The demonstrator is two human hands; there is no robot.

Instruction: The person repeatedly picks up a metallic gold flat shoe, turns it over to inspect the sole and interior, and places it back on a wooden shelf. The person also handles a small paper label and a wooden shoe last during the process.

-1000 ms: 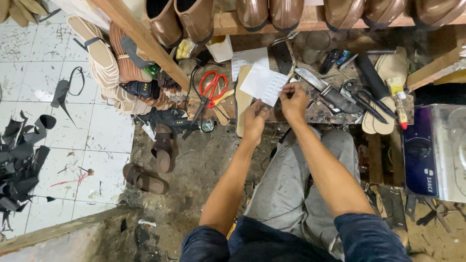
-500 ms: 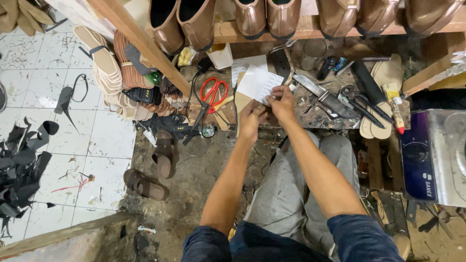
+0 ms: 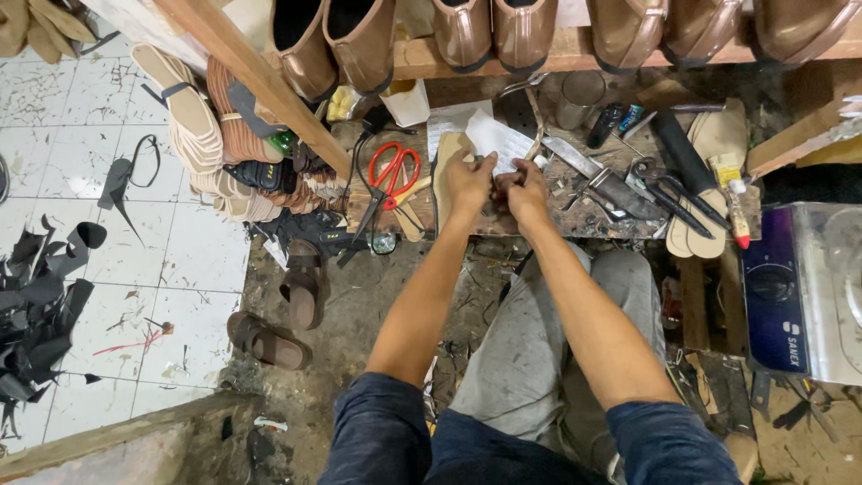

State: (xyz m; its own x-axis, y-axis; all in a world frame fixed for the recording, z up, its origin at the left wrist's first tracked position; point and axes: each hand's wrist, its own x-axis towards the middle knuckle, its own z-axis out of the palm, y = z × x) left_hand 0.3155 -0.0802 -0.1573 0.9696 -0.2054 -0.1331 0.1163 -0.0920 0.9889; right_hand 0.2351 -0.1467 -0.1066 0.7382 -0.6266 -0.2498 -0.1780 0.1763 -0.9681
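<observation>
Both my hands meet at the front edge of the low wooden workbench [image 3: 575, 224], knuckles almost touching. My left hand [image 3: 467, 180] has its fingers curled shut over the lower part of a tan insole [image 3: 446, 157] that lies flat on the bench, its rounded end pointing away from me. My right hand [image 3: 523, 189] is pinched closed on the near corner of a white sheet of paper [image 3: 498, 139], which lifts up and away from my fingers toward the back of the bench; whether the paper also touches the insole under my hands I cannot tell. Just left of my left hand lie red-handled scissors [image 3: 393, 171], blades toward me, with black cables beside them. To the right of my right hand a knife [image 3: 602, 180] with a dark handle rests on the bench, and beyond it black pliers [image 3: 664, 193] sit next to a pair of pale soles [image 3: 709, 153] and a small glue tube with a red tip [image 3: 736, 211]. A row of brown shoes [image 3: 476, 31] stands along the shelf above the bench. Stacks of flat soles [image 3: 193, 135] lean at the left, over the white tiled floor [image 3: 108, 260], where black scraps [image 3: 36, 296] lie. Two brown sandals [image 3: 278, 314] sit on the dirty ground beside my left knee.
</observation>
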